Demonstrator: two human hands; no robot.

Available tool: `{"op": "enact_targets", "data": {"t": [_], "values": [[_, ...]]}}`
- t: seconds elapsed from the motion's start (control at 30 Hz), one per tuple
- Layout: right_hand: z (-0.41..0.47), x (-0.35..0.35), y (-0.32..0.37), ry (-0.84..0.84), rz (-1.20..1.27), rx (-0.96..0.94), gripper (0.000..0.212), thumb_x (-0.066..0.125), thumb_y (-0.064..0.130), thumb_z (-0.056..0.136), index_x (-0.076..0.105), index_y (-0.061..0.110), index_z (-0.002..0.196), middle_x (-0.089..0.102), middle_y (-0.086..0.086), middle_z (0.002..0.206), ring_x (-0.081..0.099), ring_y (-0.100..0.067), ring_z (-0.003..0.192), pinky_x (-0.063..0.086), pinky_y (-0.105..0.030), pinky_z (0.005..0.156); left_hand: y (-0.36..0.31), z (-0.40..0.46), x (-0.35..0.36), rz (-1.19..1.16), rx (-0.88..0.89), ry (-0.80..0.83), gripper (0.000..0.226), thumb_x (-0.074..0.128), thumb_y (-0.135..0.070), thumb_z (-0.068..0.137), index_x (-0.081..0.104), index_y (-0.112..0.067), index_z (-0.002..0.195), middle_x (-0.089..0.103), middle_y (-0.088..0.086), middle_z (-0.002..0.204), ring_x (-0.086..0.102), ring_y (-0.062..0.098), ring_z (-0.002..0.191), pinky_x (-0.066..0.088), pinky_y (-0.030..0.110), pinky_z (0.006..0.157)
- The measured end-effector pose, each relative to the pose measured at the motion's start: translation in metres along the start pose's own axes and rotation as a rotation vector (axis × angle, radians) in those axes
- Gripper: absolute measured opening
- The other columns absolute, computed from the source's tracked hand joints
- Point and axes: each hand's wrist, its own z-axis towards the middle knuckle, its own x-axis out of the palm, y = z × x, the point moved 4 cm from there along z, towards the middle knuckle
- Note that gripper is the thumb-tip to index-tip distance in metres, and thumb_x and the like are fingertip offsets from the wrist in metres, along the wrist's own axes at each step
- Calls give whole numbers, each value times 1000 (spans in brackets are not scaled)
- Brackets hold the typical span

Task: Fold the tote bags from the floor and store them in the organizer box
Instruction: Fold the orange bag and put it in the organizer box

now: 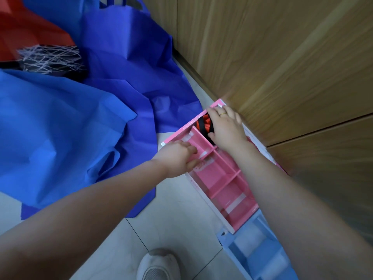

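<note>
A pink organizer box (pixel 226 188) with several compartments lies on the floor beside a wooden wall. In its far compartment sits a folded orange and black tote bag (pixel 203 124). My right hand (pixel 226 128) lies on top of that bag, fingers curved over it, pressing it down. My left hand (pixel 177 158) holds the box's near left wall, fingers inside a compartment. Unfolded tote bags lie on the floor to the left: a light blue one (pixel 56 134), a dark blue one (pixel 129 63) and a red one (pixel 26 35).
A light blue organizer box (pixel 260 253) lies next to the pink one, nearer to me. A black bag with white lines (pixel 50 59) sits among the bags. My white shoe (pixel 159 265) is on the tiled floor. The wooden wall (pixel 282 57) runs along the right.
</note>
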Motion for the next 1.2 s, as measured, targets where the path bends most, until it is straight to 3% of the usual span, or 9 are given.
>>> {"op": "enact_targets", "data": {"t": [0.2,0.3,0.4,0.57,0.7,0.8,0.87,0.97,1.2], "values": [[-21,-49,12,-305,-97,-19,40,68,13,79,55,13,117,53,-10,118,50,-33,107,27,-42,106,9,-25,-47,-244,-62,-189,46,50,-31,95,42,-17,138,47,0,133,50,19,116,43,31,90],[-57,-78,25,-467,301,-15,41,72,11,77,56,10,115,53,-10,114,54,-30,99,42,-40,86,13,-42,-72,-681,-165,-405,70,62,-30,89,24,-17,146,37,-3,141,38,10,129,33,21,102],[-71,-73,57,-320,975,77,36,69,9,82,54,15,114,56,4,112,53,-12,104,42,-22,88,18,-61,-80,-1122,-191,-392,83,68,-19,84,15,-23,148,43,-9,131,47,6,121,39,16,96],[-74,-29,131,-98,1482,246,22,60,4,88,53,17,105,61,0,101,59,-10,91,46,-22,87,61,-119,-68,-1285,-260,-412,63,73,-12,79,38,-27,130,57,-2,112,58,5,93,50,19,78],[-85,-10,175,-16,1311,29,56,66,30,83,32,37,128,49,2,119,54,-6,105,44,-17,90,90,-167,-55,-1298,-326,-429,45,68,-2,81,49,-14,120,61,4,99,59,13,89,51,27,81],[-94,-2,196,118,1026,-191,89,77,34,72,16,63,129,21,6,149,25,6,132,38,-20,102,104,-193,-53,-1287,-307,-390,40,68,0,80,52,-21,110,63,-1,92,61,6,81,51,19,72],[-99,1,208,155,975,-267,85,79,22,73,26,58,129,19,9,151,20,17,130,37,-16,102,111,-206,-54,-1251,-287,-354,41,69,0,80,51,-27,105,61,-4,90,59,0,75,49,15,67],[-99,6,229,46,1077,-217,62,78,13,74,45,35,122,53,17,121,49,13,108,43,-17,93,123,-223,-54,-1204,-315,-408,48,72,-2,77,48,-28,111,60,-4,96,59,3,81,50,16,71],[-92,14,267,-109,1155,-46,34,69,10,83,47,22,107,60,17,97,60,4,90,49,-18,79,138,-245,-43,-1536,-483,-666,56,66,1,82,46,-25,127,63,1,103,65,3,78,52,18,63]]}}
